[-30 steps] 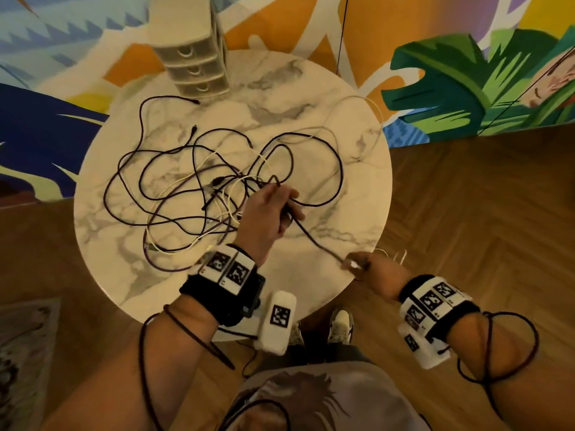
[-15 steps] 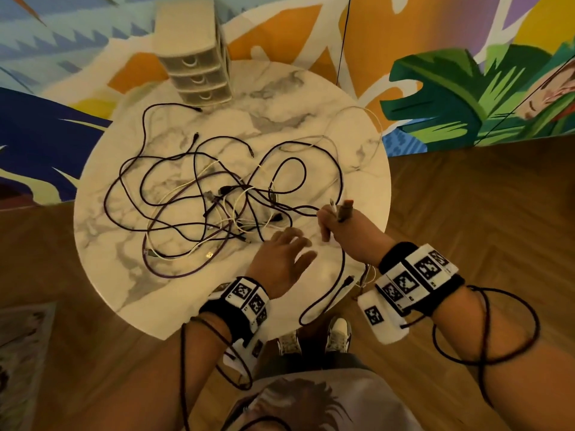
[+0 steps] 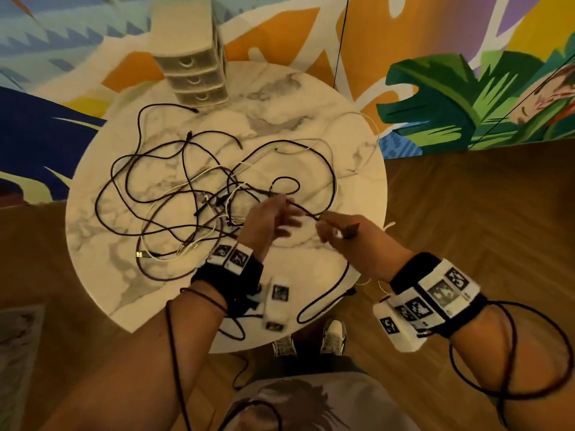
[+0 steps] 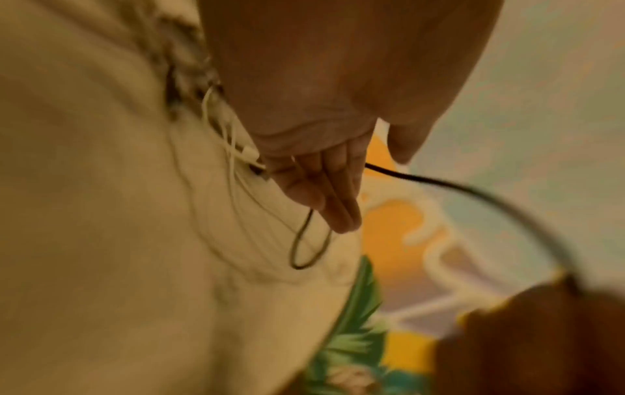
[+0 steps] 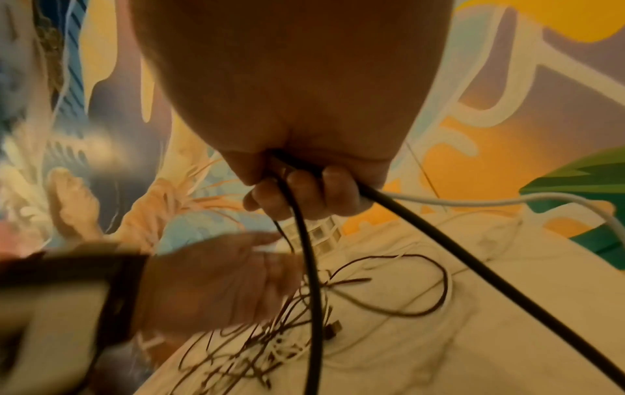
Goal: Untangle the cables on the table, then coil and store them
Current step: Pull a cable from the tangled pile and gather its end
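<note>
Now that the right hand [image 3: 343, 236] has swung back over the marble table [image 3: 311, 98], fingers curled round the black cable [image 5: 423, 224], the left hand [image 3: 267, 220], seemingly pinching it, has taken up the next span, so coiling has begun.

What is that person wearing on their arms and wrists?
Both forearms are bare, with no sleeves. Each wrist carries a black band fitted with white blocks printed with black-and-white square code markers. A small white box hangs under each wrist. Thin dark cords loop loosely along both forearms.
</note>
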`<action>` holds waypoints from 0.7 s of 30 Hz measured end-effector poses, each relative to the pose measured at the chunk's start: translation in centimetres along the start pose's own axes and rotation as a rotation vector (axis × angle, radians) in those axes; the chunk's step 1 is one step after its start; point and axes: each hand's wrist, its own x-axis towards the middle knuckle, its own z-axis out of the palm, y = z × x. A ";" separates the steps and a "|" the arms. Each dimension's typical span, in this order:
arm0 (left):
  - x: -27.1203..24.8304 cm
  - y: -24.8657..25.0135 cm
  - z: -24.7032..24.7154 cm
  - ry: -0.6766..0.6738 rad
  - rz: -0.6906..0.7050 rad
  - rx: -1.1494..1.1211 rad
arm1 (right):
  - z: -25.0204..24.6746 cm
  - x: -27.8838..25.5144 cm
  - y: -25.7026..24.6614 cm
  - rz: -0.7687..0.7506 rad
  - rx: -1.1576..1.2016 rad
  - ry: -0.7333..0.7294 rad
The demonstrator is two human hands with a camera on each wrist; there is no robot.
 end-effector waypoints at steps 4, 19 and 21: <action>-0.2 4.3 -0.1 0.135 0.081 -0.319 | 2.9 -0.9 1.7 0.059 -0.109 -0.116; -2.0 3.7 -1.6 0.269 0.161 0.078 | 4.3 3.6 -0.6 0.192 0.123 -0.088; -2.4 3.2 -1.1 0.240 0.197 0.191 | 4.3 4.9 -2.2 0.191 0.183 0.055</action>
